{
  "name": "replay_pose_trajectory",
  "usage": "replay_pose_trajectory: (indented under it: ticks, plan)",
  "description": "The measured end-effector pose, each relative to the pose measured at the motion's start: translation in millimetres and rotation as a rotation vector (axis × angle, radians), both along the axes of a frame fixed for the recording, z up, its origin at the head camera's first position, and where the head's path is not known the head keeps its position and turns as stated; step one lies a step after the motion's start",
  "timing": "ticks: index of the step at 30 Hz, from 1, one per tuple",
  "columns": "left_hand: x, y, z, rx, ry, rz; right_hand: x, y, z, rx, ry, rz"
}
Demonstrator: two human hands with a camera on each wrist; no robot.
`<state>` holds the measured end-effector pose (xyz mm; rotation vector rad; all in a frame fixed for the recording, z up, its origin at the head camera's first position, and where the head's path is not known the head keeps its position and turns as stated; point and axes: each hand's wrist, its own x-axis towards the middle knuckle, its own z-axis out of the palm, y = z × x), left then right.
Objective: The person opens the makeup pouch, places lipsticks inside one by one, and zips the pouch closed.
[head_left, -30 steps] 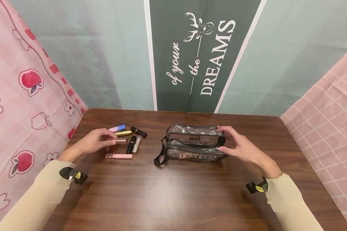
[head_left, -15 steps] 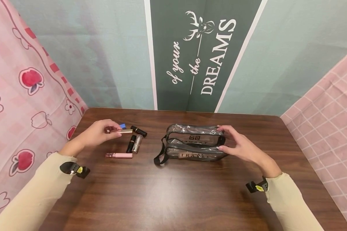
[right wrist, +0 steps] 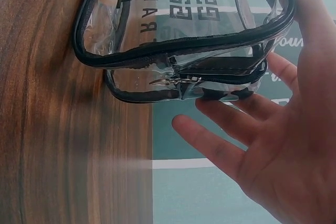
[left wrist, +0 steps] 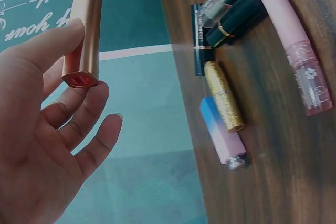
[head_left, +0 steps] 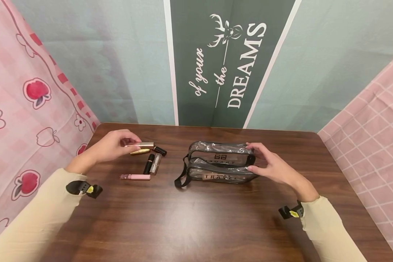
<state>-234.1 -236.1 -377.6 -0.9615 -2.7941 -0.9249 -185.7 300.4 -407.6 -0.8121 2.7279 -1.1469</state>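
Note:
My left hand pinches a rose-gold lipstick between thumb and fingers, held over the back of the lipstick group. Below it lies a gold lipstick; a blue-and-pink tube beside that one shows in the left wrist view. A black lipstick, another black lipstick, a clear silvery tube and a pink lip gloss tube are nearby. My right hand grips the right end of a clear toiletry bag with black trim, its top gaping. Its zipper pull hangs at that end.
The brown wooden table meets a green curtain behind. A pink patterned cloth hangs at the left and a pink checked one at the right. The bag's black strap loops onto the table at its left.
My left hand has lifted the rose-gold lipstick and carried it back and slightly right, over the gold one. The right hand and the bag have stayed in place.

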Motion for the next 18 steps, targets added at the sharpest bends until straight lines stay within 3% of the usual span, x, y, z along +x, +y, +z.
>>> replay_pose_trajectory:
  ticks: [18]
  plan:
    - [-0.4, 17.8, 23.7, 0.011, 0.005, -0.020, 0.0, -0.8, 0.1, 0.020, 0.014, -0.008]
